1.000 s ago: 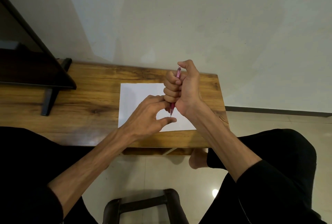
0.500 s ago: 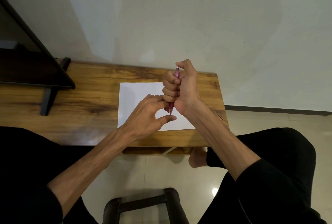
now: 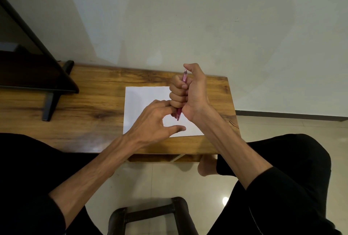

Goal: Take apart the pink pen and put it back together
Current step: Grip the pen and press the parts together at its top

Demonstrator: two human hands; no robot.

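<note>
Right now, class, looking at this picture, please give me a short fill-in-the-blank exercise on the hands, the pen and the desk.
1. The right hand grips a slim ___ plastic pen.
2. The pen's tip points ___.
3. Under both hands lies a white sheet of ___.
4. The sheet rests on a brown ___ table.

Missing words: pink; downward; paper; wooden

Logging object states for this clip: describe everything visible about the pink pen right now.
The pink pen looks like translucent plastic, slim, held roughly upright above the white paper. The right hand grips its middle in a fist, so only its top end near the thumb and its lower end with the dark tip show. The left hand has fingers at the lower end; whether they touch it is unclear. It appears assembled.
</note>
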